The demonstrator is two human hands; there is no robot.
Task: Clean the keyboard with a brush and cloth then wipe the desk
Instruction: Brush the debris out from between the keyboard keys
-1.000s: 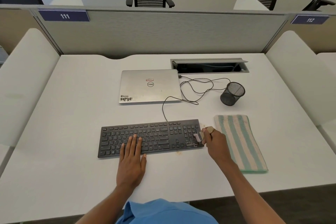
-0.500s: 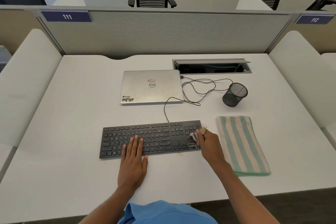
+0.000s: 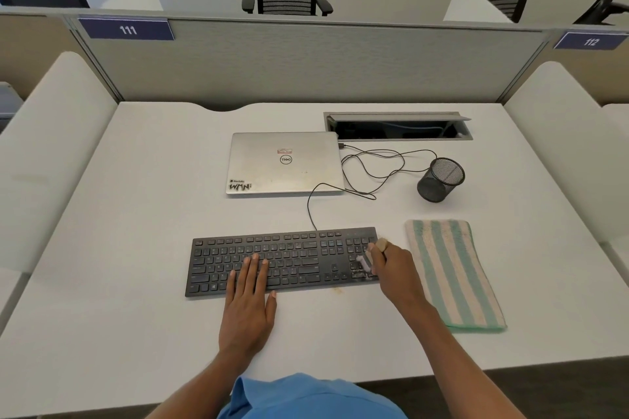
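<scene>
Both hands are placed at the black keyboard [image 3: 289, 255], which is laid across the white desk [image 3: 136, 248], a little toward 6 o'clock from its middle. The left hand [image 3: 250, 303] is laid flat on the lower key rows with its fingers straight and close together; nothing is gripped by it. The right hand [image 3: 396, 267] is curled around a small brush [image 3: 364, 262] at the 3 o'clock end of the keyboard. A tan handle end is seen above the fist, and the pale bristle end is set on the number pad keys.

A green and cream striped cloth [image 3: 449, 272] is laid flat on the desk just beside the keyboard at 3 o'clock, and it is touched by neither hand.

At 12 o'clock from the keyboard a closed silver laptop [image 3: 282, 173] is placed. The Dell logo [image 3: 286, 159] is seen upside down on its lid. A sticker reading "WMN" [image 3: 240, 185] is fixed at its near left corner. The small red-framed sticker [image 3: 285, 151] above the logo cannot be read. A black cable [image 3: 374, 163] is run in loose loops from the keyboard's back edge to the laptop's right side. A black mesh cup [image 3: 440, 180] is stood at 2 o'clock. On the grey partition [image 3: 306, 61] behind the desk, blue plates marked "111" [image 3: 127, 29] at 11 o'clock and "112" [image 3: 590, 41] at 1 o'clock are fixed.
</scene>
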